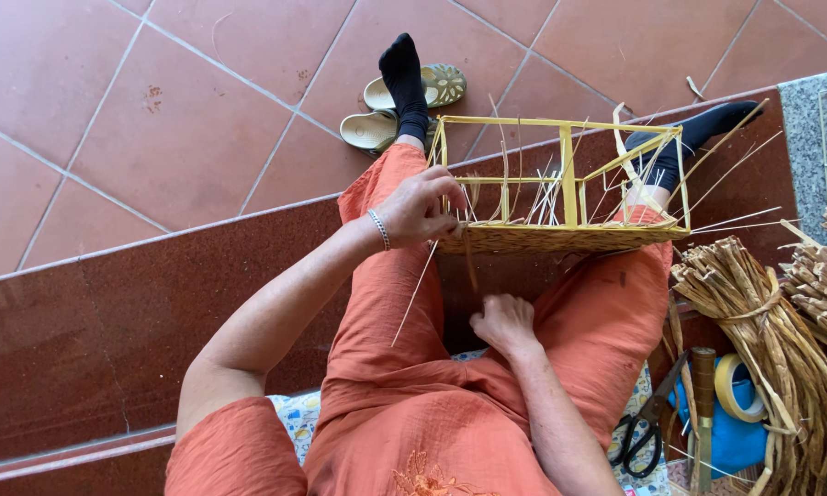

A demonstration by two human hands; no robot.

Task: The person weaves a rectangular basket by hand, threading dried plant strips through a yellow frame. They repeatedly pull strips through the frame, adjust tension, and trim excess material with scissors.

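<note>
A yellow rectangular basket frame (569,174) rests across my knees, with a band of woven straw (560,241) along its near edge and thin loose stakes sticking up. My left hand (420,208), with a bead bracelet on the wrist, grips the frame's left corner and the weave there. My right hand (503,322) is lower, between my knees, pinching a straw strand (471,266) that runs up to the weave. I sit in orange trousers and black socks.
Bundles of dried straw (771,331) lie at my right. Beside them are black scissors (650,421), a roll of tape (733,386) and a blue cloth. A pair of sandals (404,103) sits on the tiled floor beyond a dark stone step (138,321).
</note>
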